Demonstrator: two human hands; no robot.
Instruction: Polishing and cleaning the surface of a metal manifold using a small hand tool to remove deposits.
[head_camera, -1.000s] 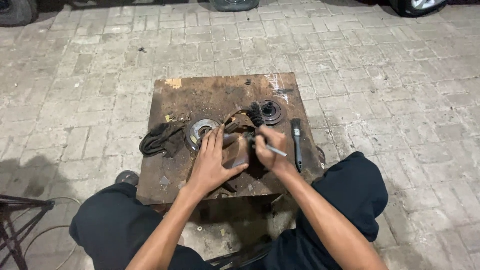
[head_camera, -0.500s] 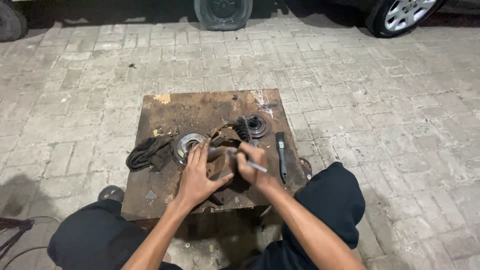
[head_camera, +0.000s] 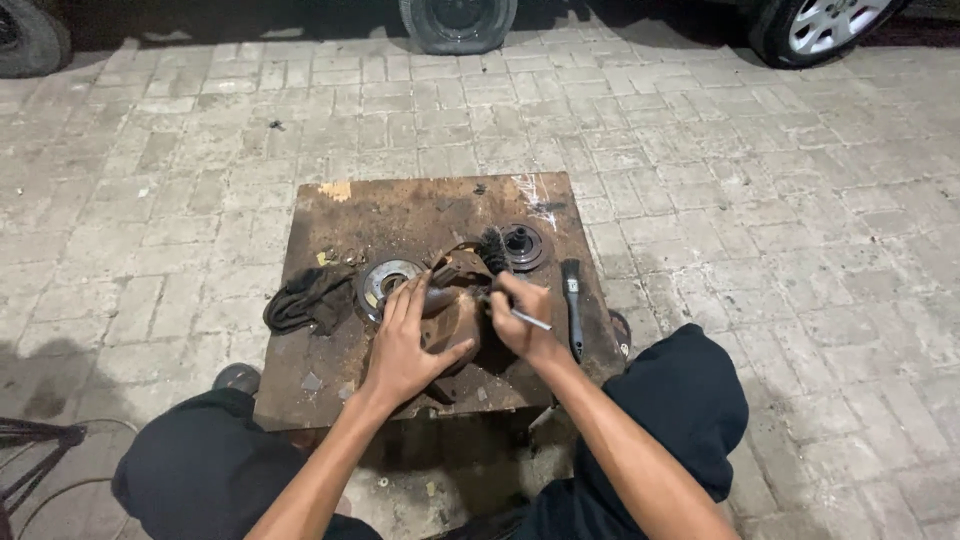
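Observation:
My left hand (head_camera: 408, 340) lies flat with fingers spread on a rusty round metal part (head_camera: 455, 318) near the front of a worn wooden board (head_camera: 400, 215). My right hand (head_camera: 520, 315) grips a thin metal tool (head_camera: 530, 320) whose shaft sticks out to the right, its tip at the part's upper edge. A shiny metal disc (head_camera: 383, 283) lies just beyond my left fingers. A smaller dark round part (head_camera: 523, 244) with a toothed piece beside it sits behind my right hand.
A dark rag (head_camera: 306, 298) lies at the board's left side. A black-handled brush (head_camera: 573, 300) lies along the right side. Brick paving surrounds the board. Car tyres (head_camera: 458, 20) stand at the far edge. My knees in dark trousers (head_camera: 690, 400) flank the board.
The view has tilted up and shifted, bringing the car tyres into sight. Both hands stay on the rusty part, with only small shifts of the tool.

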